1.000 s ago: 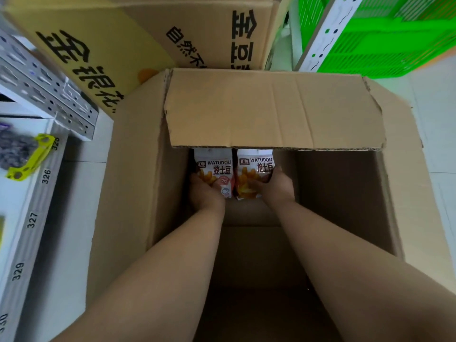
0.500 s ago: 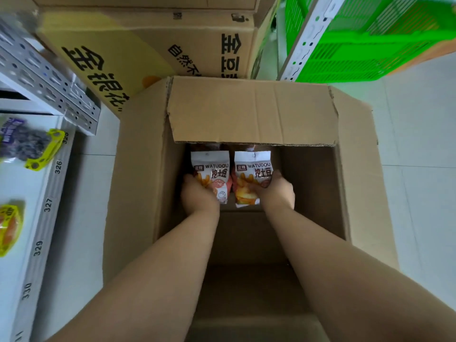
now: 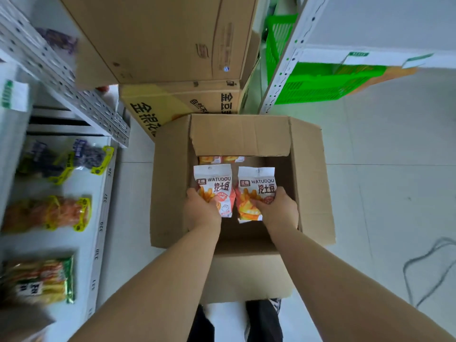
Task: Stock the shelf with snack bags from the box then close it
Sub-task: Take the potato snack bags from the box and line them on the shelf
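An open cardboard box (image 3: 170,193) stands on the floor in front of me, its flaps spread. My left hand (image 3: 201,212) grips a white and orange WATUDOU snack bag (image 3: 214,180) by its lower edge. My right hand (image 3: 277,211) grips a second, matching snack bag (image 3: 257,183). Both bags are upright above the box opening. More snack bags (image 3: 220,159) lie deeper in the box under the far flap (image 3: 240,135). The white shelf (image 3: 85,188) runs along the left.
The shelf carries purple snack packs (image 3: 86,156), orange packs (image 3: 47,213) and yellow-green packs (image 3: 37,280). Closed cartons (image 3: 177,102) are stacked behind the box. A green crate (image 3: 320,85) sits under a rack at the right. A cable (image 3: 429,265) lies on the floor.
Both hands have lifted the two snack bags from deep in the box up to its opening. The camera has risen and pulled back, bringing the shelf and my feet into view.
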